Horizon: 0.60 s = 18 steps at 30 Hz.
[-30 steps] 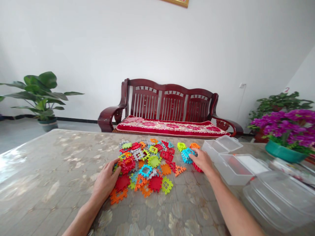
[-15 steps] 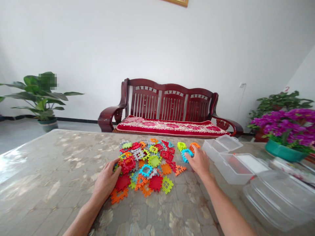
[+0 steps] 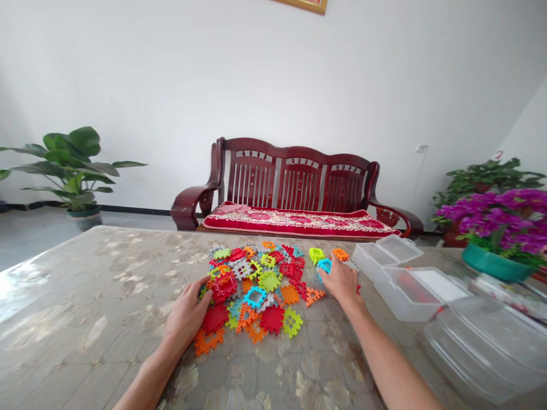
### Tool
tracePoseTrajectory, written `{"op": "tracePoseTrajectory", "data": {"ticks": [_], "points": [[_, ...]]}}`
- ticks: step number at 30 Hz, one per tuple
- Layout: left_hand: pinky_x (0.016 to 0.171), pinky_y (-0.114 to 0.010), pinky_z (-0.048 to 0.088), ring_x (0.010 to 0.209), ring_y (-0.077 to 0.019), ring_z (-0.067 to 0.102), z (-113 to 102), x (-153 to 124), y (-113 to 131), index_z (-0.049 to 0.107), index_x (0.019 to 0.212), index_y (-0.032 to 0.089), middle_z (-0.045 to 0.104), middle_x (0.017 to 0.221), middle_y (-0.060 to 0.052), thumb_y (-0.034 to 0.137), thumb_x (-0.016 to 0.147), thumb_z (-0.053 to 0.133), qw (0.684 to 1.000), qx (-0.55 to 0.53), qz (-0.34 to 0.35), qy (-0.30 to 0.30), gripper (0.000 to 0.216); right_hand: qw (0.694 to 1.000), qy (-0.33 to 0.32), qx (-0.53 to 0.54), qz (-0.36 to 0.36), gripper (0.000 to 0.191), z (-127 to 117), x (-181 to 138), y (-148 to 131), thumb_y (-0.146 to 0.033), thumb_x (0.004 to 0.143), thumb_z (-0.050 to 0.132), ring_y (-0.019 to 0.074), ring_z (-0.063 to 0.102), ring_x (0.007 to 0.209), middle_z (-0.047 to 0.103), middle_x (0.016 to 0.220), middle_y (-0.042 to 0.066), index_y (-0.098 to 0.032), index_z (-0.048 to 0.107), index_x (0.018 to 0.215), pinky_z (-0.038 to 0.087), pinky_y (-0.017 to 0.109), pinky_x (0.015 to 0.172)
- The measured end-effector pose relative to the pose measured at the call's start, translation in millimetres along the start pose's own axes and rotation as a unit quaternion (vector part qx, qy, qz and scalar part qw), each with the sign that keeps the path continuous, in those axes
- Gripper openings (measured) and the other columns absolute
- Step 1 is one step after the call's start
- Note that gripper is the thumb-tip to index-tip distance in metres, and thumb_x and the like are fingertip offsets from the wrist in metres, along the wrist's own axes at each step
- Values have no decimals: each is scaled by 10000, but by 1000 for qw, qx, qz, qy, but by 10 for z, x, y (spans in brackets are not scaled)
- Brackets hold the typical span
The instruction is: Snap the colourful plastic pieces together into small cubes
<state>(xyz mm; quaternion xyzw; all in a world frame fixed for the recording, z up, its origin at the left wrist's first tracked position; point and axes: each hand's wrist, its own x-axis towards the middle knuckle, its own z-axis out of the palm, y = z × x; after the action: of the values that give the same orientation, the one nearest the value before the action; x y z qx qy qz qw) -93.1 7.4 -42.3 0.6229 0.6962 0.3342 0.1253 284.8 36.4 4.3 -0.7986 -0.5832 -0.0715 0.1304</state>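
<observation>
Left hand (image 3: 186, 310) against the left edge of a heap of notched pieces (image 3: 269, 281), grip unclear, right hand (image 3: 342, 282) partly hiding a blue piece (image 3: 324, 265) right of the heap, whether gripped cannot be told, translucent boxes (image 3: 408, 304) farther right, wooden bench (image 3: 299, 177) beyond the table (image 3: 106, 319).

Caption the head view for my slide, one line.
Left hand at a heap of colourful toothed tiles, right hand at a blue tile, translucent boxes to the right.
</observation>
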Motion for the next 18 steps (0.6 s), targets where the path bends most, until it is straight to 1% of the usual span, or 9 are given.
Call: {"op": "tracePoseTrajectory", "data": {"ticks": [5, 7, 9, 11, 13, 15, 18], "points": [[943, -385, 451, 1090, -256, 604, 21, 11, -41, 569, 1220, 177, 623, 1223, -117, 414, 853, 379, 1000, 0, 11, 4, 476, 1000, 4, 8, -7, 632, 16, -27, -23, -455, 828, 521, 319, 552, 1121, 593, 1229, 186, -158, 398, 1371, 330, 469, 950], [940, -384, 454, 1090, -257, 605, 17, 12, -43, 574, 1212, 182, 626, 1220, -115, 413, 851, 381, 1000, 1, 10, 4, 471, 1000, 11, 20, -10, 620, -16, -30, -12, -469, 828, 520, 316, 549, 1126, 592, 1235, 178, -164, 424, 1359, 331, 468, 957], [940, -383, 455, 1089, -257, 607, 7, 12, -35, 580, 1205, 184, 629, 1215, -113, 415, 847, 383, 1000, 0, 9, 5, 469, 998, 32, 48, -4, 578, -61, -3, 63, -486, 845, 485, 305, 554, 1119, 608, 1221, 159, -176, 471, 1333, 348, 451, 959], [941, -384, 456, 1088, -258, 608, -1, 12, -26, 581, 1204, 179, 628, 1217, -118, 421, 843, 385, 1000, -2, 7, 4, 477, 993, 66, 97, 11, 515, -92, 59, 228, -470, 858, 446, 283, 563, 1108, 629, 1205, 121, -203, 529, 1291, 378, 412, 953], [938, -386, 459, 1090, -261, 607, -2, 13, -21, 578, 1212, 173, 625, 1221, -123, 425, 840, 384, 1000, -2, 5, 2, 489, 981, 95, 167, 35, 459, -77, 140, 466, -402, 848, 431, 251, 571, 1102, 639, 1204, 81, -222, 577, 1244, 410, 360, 941], [935, -389, 461, 1088, -263, 608, 4, 16, -24, 581, 1212, 172, 629, 1215, -123, 430, 840, 383, 1000, -1, 5, 5, 494, 965, 104, 234, 62, 458, -5, 213, 724, -320, 827, 405, 227, 595, 1070, 648, 1187, 85, -187, 599, 1221, 431, 330, 931], [940, -389, 458, 1086, -260, 607, 19, 21, -42, 592, 1197, 178, 642, 1196, -117, 428, 839, 393, 1000, 1, 12, 14, 479, 951, 98, 281, 78, 481, 174, 270, 1011, -300, 802, 403, 236, 602, 1067, 647, 1188, 105, -154, 606, 1214, 433, 355, 953]]}}
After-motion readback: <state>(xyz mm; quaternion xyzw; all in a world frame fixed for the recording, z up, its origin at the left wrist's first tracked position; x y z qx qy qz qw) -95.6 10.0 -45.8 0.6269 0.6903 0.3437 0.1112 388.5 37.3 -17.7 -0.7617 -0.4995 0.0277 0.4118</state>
